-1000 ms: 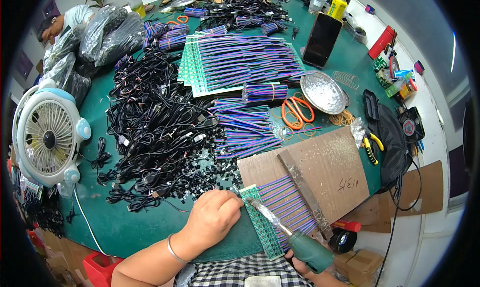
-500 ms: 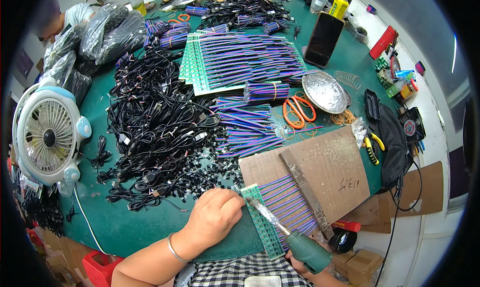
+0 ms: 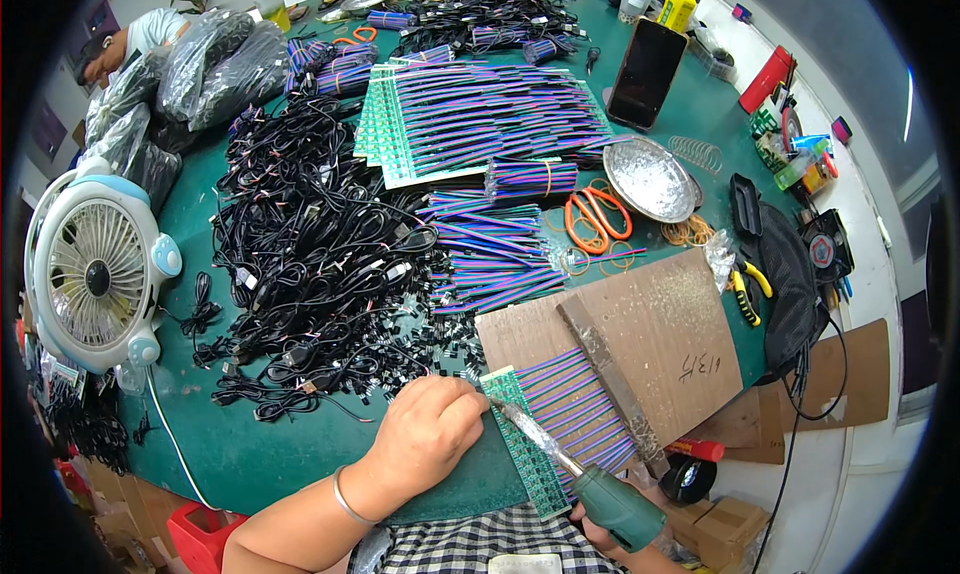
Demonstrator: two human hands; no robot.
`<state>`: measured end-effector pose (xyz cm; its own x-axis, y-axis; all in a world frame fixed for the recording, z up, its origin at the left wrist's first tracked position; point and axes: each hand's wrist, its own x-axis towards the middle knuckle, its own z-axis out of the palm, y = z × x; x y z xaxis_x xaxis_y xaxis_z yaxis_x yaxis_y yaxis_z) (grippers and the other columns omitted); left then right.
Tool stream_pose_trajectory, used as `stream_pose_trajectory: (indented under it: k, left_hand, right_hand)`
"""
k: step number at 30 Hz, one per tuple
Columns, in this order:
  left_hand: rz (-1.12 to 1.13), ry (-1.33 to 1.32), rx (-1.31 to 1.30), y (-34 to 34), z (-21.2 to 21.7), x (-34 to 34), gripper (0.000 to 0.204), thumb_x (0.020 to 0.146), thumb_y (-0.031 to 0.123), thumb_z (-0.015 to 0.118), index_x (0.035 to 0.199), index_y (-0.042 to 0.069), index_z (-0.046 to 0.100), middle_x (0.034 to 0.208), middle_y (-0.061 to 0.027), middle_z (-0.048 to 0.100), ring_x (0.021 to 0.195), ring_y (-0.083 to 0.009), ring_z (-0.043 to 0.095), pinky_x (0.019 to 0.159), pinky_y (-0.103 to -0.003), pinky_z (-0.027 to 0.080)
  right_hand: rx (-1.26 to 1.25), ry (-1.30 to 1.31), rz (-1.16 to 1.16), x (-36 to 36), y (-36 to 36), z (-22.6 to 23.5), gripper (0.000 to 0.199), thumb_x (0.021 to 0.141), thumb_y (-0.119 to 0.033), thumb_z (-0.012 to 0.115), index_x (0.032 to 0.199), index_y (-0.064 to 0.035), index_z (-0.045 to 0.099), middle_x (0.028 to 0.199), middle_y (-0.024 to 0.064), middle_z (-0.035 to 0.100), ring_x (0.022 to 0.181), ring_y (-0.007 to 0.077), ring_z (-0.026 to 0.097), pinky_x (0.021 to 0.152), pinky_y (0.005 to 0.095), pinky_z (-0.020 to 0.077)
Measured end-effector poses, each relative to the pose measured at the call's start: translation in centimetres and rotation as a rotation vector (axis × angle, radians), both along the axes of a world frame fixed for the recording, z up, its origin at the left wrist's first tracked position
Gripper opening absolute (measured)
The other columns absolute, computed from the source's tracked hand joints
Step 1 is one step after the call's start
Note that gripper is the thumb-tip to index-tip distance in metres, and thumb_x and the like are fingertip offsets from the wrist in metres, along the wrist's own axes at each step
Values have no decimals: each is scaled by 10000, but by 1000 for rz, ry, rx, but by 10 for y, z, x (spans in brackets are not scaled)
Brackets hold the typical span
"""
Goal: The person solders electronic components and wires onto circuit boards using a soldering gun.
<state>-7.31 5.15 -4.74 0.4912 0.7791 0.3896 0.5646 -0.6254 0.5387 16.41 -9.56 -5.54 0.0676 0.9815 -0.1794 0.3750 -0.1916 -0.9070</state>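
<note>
Lying slanted, a narrow green circuit board [image 3: 524, 447]

Checked garment [image 3: 455, 549], thin silvery bracelet [image 3: 341, 494]

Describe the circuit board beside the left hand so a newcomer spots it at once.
On the green table's near side lies a brown board. At its left edge, beside the left hand, slants a narrow green circuit board with striped wires running rightward. Unlike the stacked boards farther back, it lies apart, the iron's tip at its far end.
</note>
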Motion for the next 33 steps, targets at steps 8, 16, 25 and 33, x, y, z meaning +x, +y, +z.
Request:
stream_pose_trajectory:
  k: [8,16,25,33]
  left_hand:
    - [0,3,1,0,1,0,190,677,29,683,851,51,609,855,-74,597,761,-255,594,679,-360,487]
    - [12,-47,40,0,0,2,212,644,-2,702,825,60,610,804,-65,606,707,-249,602,619,-355,496]
    - [38,-22,-19,-4,12,-4,163,685,9,686,813,62,600,815,-70,603,732,-256,603,653,-355,506]
    - [329,194,102,48,32,-37,79,735,80,699,802,99,661,784,-47,612,761,-249,562,680,-373,436]
  right_hand:
    - [71,-65,41,5,-1,-5,179,820,-195,625,732,-43,663,713,46,655,612,176,600,596,300,478]
    - [124,-251,66,7,-2,-2,161,813,-166,633,683,-76,667,693,38,644,648,173,601,657,284,465]
    - [72,-401,113,17,-12,-6,244,857,-216,549,687,-87,668,697,27,661,683,205,618,715,345,475]
    - [13,-130,-70,2,-10,6,427,887,-448,524,732,-74,659,732,27,674,756,202,616,795,338,461]
